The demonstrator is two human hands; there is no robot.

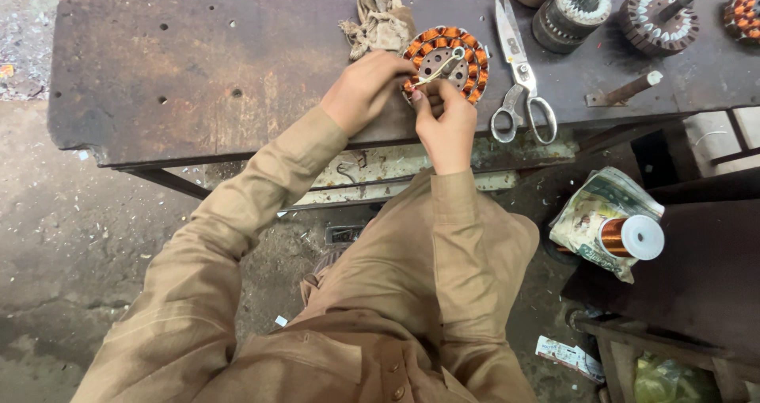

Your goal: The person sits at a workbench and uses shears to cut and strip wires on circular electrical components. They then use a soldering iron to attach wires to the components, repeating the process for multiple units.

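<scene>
Gripping a copper-wound stator — both hands clenched on it, crumpled printed wrapper lower right.

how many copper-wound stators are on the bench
2: one under both hands at the bench's front edge, one cut off at the top right corner. More may lie out of frame.

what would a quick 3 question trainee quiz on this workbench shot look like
1. True or false: both hands touch the copper-wound stator.
2. What lies just right of the stator: A scissors, B hammer, C pliers?
3. Where is the copper wire spool: on the bench or below it at the right?

Key
1. True: left hand and right hand are at its near edge, on a pale strand.
2. A, the scissors.
3. Below the bench, at the right.
</scene>
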